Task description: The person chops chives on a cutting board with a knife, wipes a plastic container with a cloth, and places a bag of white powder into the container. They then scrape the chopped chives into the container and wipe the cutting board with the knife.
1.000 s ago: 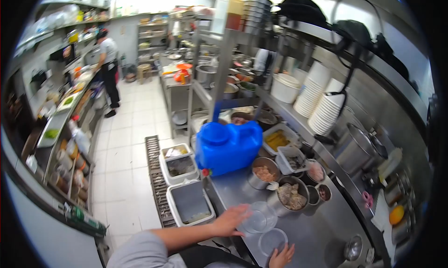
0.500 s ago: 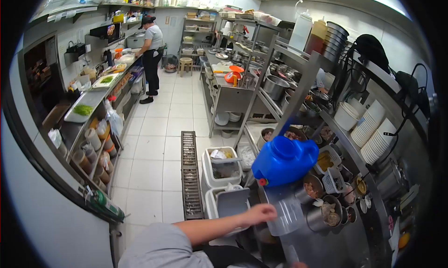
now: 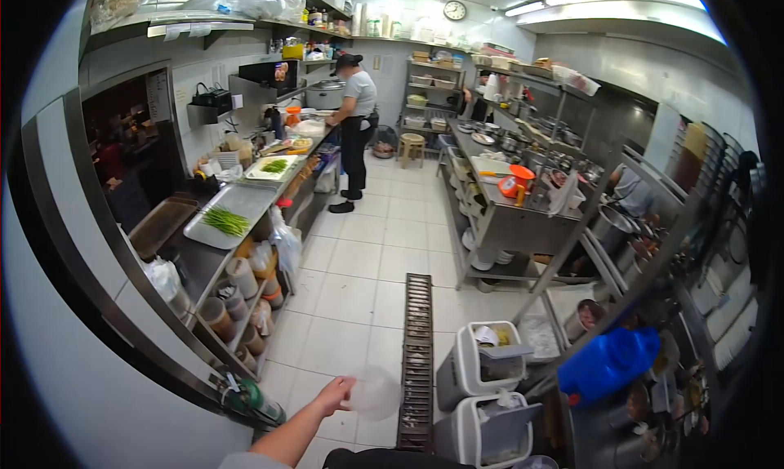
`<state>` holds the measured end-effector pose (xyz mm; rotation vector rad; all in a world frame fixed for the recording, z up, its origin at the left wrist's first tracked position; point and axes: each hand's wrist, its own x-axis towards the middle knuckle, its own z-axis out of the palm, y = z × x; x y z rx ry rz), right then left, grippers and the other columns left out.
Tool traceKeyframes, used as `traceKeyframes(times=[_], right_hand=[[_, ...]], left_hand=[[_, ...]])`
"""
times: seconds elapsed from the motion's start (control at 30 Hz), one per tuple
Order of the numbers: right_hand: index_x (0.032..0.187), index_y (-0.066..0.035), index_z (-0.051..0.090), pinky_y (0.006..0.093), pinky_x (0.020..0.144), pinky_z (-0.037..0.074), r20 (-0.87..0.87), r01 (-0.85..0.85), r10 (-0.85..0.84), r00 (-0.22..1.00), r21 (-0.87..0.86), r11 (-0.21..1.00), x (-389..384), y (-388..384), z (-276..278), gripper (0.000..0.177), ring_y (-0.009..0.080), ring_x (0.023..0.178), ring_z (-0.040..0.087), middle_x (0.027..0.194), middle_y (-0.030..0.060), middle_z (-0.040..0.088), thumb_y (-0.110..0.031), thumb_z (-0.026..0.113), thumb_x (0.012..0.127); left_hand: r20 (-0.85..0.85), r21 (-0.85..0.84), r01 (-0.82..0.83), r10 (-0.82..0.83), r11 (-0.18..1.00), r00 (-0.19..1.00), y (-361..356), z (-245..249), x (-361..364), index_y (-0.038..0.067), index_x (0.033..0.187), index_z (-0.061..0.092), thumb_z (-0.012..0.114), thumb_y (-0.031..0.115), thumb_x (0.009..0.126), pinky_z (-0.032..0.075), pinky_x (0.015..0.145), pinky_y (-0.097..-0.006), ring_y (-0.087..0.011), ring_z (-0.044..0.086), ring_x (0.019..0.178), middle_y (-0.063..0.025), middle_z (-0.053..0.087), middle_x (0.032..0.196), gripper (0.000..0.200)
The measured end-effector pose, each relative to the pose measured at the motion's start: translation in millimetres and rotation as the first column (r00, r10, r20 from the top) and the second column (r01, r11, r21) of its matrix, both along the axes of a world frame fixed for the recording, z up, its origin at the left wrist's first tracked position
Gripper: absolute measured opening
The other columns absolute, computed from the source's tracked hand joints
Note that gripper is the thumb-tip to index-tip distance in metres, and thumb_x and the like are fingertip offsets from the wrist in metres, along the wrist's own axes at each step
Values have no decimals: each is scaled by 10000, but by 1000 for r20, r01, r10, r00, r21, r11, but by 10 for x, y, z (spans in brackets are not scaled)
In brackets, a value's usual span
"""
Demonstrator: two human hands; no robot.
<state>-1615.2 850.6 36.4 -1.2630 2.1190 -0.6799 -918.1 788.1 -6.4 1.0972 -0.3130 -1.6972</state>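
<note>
My left hand (image 3: 333,396) reaches forward low in the head view, thumb and fingers closed on the edge of a clear round plastic lid (image 3: 376,394). The lid is blurred and see-through, held out over the tiled floor just left of the drain grate (image 3: 417,346). At the bottom edge, beside the bins, part of a clear plastic container (image 3: 536,462) shows. My right hand is out of the frame.
Two white bins (image 3: 467,373) stand right of the grate. Beyond them are a blue jug (image 3: 608,363) and a steel rack. Along the left runs a counter with a tray (image 3: 196,228) of green stalks. A person (image 3: 356,126) works at its far end.
The view has swung left. My left hand has moved from beside the clear container at the right counter out over the floor, now with the lid. My right fingertips have left the frame.
</note>
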Motion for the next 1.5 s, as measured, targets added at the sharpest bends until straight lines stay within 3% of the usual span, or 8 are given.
traceKeyframes(times=[0.07, 0.2, 0.43, 0.6, 0.93, 1.13, 1.27, 1.5], right_hand=[[871, -24, 661, 438, 695, 488, -610, -254, 205, 766, 7, 967, 361, -515, -172, 253, 357, 705, 581, 805, 225, 640, -262, 740, 836], [871, -19, 650, 488, 727, 492, -378, -569, 521, 766, -19, 822, 1363, -1789, -528, 285, 438, 789, 613, 866, 242, 652, -304, 666, 879], [1299, -111, 529, 483, 751, 529, -186, -775, 769, 612, 55, 630, 3662, -4306, -542, 455, 417, 871, 652, 943, 229, 675, -89, 595, 850], [1068, -79, 711, 454, 890, 503, -172, -961, 945, 278, -58, 272, 5595, -5936, -102, 269, 402, 998, 628, 1019, 241, 676, -86, 522, 877], [1138, -52, 717, 324, 720, 559, 474, -980, 862, 181, 161, 117, 8235, -8402, 327, 473, 205, 808, 700, 942, 137, 717, -451, 520, 980], [1048, -69, 743, 367, 730, 552, 64, -880, 878, 475, 9, 475, 8291, -10556, -414, 326, 242, 776, 705, 895, 147, 731, -320, 562, 947], [944, -18, 741, 417, 739, 535, -155, -587, 568, 808, -134, 798, 7562, -11745, -520, 278, 361, 799, 698, 873, 230, 707, -251, 596, 905], [774, 48, 683, 509, 747, 503, -186, -62, 43, 982, -99, 993, 6678, -13186, -798, 311, 441, 794, 649, 811, 281, 656, -230, 594, 882]], left_hand=[[664, 227, -28, -133, 974, 735, -62, -105, 188, 184, 1208, 565, 539, 463, 1000, 536, 776, -508, -102, 441, 667, 38, 419, 708, 349], [-52, 35, -172, 174, 984, 983, -285, -218, 668, 102, 1175, 614, 424, 555, 1022, 510, 644, -370, -114, 437, 642, 26, 404, 679, 515], [411, 23, -276, 243, 961, 879, -1692, 173, 1515, 78, 1176, 644, 434, 449, 1052, 527, 779, -350, -112, 487, 667, 32, 471, 698, 444], [927, -249, 120, 201, 961, 317, -2918, 766, 1859, 113, 965, 767, 681, 183, 914, 509, 761, -292, -172, 614, 792, -44, 640, 816, 123], [792, -454, 477, 586, 752, -169, -5433, 746, 2854, 201, 747, 726, 837, 401, 725, 381, 1036, -620, -175, 592, 722, 39, 537, 727, 230], [765, -572, 595, 629, 565, 138, -8141, 945, 3676, 257, 1129, 740, 873, 301, 714, 420, 1017, -479, -306, 522, 1175, -78, 543, 1267, 438], [761, -644, 530, 527, 551, 378, -9986, 1566, 4095, 186, 1099, 744, 777, 82, 817, 520, 775, -326, -249, 636, 889, -65, 653, 933, 302], [972, -57, 670, 195, 740, -133, -12724, 466, 5007, 132, 985, 735, 633, 335, 926, 520, 667, -439, -327, 658, 746, -135, 693, 808, 235]])
